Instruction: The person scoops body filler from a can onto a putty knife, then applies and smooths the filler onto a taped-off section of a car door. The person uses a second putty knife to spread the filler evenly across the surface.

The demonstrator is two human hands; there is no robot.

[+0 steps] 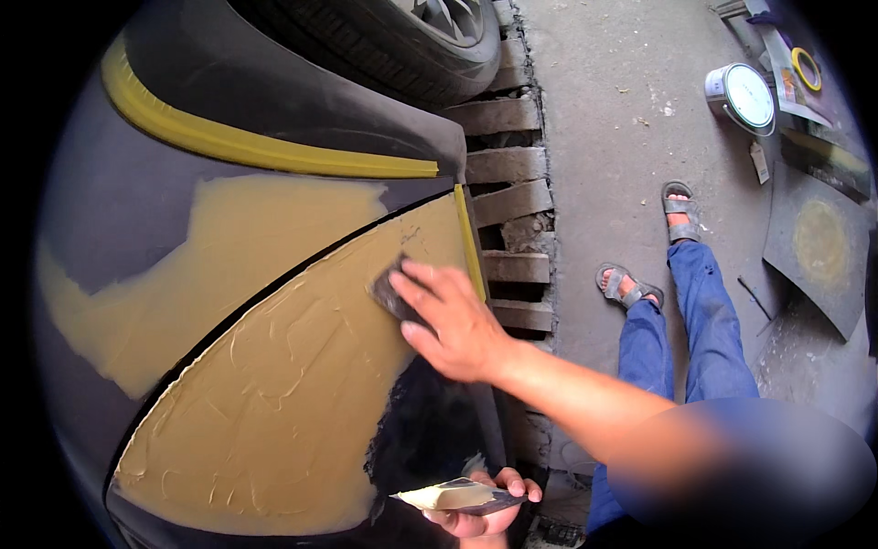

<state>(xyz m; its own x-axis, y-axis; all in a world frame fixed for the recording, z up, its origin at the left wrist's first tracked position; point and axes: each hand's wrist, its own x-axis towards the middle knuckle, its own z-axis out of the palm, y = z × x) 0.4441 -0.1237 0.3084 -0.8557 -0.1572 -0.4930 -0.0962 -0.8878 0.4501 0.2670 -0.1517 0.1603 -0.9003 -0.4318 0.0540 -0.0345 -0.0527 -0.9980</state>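
Note:
In my right hand [462, 325] is a dark flat spreader [388, 289], pressed against the beige filler [265, 393] on a dark car body panel [434, 416]. The fingers lie over the spreader's back and the thumb is along its lower side. Ridges and swirls mark the filler's surface. Below, near the lower edge, my left hand [469, 525] grips a dark mixing plate [501, 500] carrying a lump of pale filler [448, 495]. Across a black gap, the neighbouring panel [137, 206] has a smoother beige patch [265, 220].
Yellow tape [238, 142] edges the wheel arch under a tyre [375, 46]. Slatted blocks [512, 165] run beside the car. On the concrete floor [604, 101] stand a paint can [739, 97], a yellow tape roll [806, 69] and a loose grey panel [796, 210]. My legs are at right.

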